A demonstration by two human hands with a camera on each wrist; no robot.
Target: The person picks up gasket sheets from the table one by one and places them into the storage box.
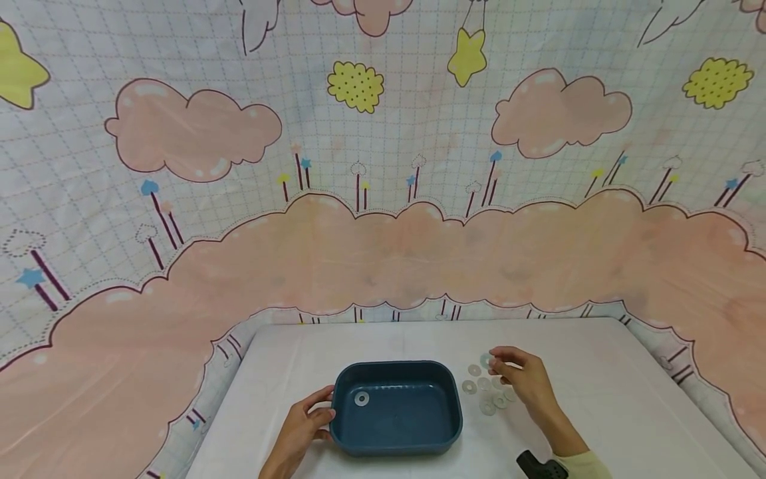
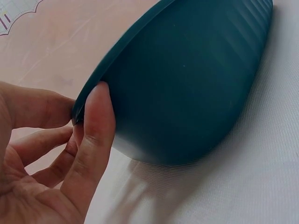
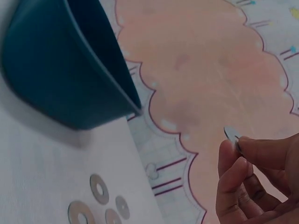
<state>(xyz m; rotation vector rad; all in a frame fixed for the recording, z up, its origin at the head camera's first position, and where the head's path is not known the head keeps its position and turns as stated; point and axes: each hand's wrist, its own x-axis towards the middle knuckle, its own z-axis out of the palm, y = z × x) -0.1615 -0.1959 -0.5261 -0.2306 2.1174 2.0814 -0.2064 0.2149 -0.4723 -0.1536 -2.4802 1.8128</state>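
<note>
A dark blue plastic bin with rounded corners stands on the white table, a single metal washer lying inside it near the left wall. At the bin's left end my left hand grips the rim; in the left wrist view its thumb lies against the outer wall just under the lip. My right hand is above the table to the right of the bin. Between thumb and finger it pinches a flat metal washer, seen tilted in the right wrist view.
Several loose washers lie in a loose group right of the bin, beneath and beside my right hand. The white table ends at the back against a patterned cloth with clouds and stars. A black strap device sits at my right wrist.
</note>
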